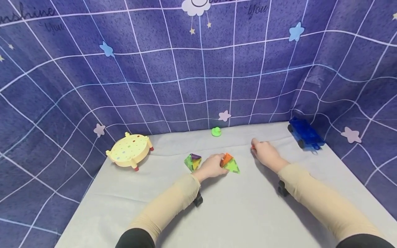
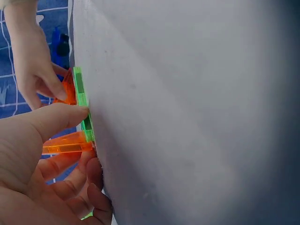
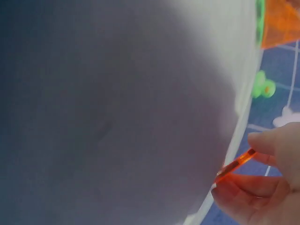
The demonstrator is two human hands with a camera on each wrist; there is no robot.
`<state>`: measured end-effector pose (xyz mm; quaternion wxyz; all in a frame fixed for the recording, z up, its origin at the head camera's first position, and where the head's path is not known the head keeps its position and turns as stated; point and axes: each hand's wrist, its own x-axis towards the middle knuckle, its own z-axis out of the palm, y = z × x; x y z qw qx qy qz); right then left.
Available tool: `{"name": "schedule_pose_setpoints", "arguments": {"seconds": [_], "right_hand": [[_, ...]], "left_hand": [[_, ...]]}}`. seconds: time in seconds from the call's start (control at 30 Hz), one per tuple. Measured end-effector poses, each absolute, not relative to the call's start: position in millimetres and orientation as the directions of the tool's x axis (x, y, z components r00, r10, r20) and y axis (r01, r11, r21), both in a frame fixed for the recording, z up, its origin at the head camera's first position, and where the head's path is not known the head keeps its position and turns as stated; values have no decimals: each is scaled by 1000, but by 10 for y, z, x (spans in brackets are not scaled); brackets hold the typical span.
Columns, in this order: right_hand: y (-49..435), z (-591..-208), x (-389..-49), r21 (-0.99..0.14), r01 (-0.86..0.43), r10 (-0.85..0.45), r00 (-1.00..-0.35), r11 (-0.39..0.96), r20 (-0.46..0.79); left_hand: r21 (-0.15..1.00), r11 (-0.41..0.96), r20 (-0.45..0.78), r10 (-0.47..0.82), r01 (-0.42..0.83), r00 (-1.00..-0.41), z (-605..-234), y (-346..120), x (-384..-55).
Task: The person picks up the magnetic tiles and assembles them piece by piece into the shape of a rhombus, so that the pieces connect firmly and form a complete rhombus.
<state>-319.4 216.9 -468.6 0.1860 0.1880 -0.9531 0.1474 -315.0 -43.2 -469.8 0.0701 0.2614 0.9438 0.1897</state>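
My left hand (image 1: 212,167) grips a small structure of translucent magnetic tiles. A light green tile (image 1: 232,167) lies along the table side, with an orange tile (image 1: 226,158) standing against it. In the left wrist view, the thumb touches the green tile's edge and the fingers curl behind another orange tile (image 2: 70,141). Further right, my right hand (image 1: 267,155) pinches a separate orange magnetic tile (image 3: 236,165) between thumb and fingers, held tilted near the table surface. Just left of my left hand sits a second tile cluster (image 1: 188,163) in green, purple and yellow, partly hidden by the hand.
A small green rubber duck (image 1: 216,131) sits at the table's back edge. To the left is a yellow round toy (image 1: 130,150) with red-tipped feet; at the back right, a blue toy vehicle (image 1: 304,133). Blue patterned cloth (image 1: 192,93) hangs behind the pale table (image 1: 242,213).
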Motion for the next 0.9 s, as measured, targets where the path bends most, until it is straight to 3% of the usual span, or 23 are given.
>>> {"name": "schedule_pose_setpoints", "arguments": {"seconds": [0.47,0.7,0.9], "right_hand": [[1755,-4625,-2965,-571,-432,-345,-902,698,260],[1657,-4637,-2924,-669,-393,-364,-911,631,191],[1631,-4654,-2912,-689,-386,-369,-912,614,182]], "left_hand": [[385,788,-18,527,481,-850,-4683,-415,-3165],[381,787,-24,533,485,-846,-4672,-434,-3150],[395,774,-12,543,495,-840,-4668,-449,-3151]]}}
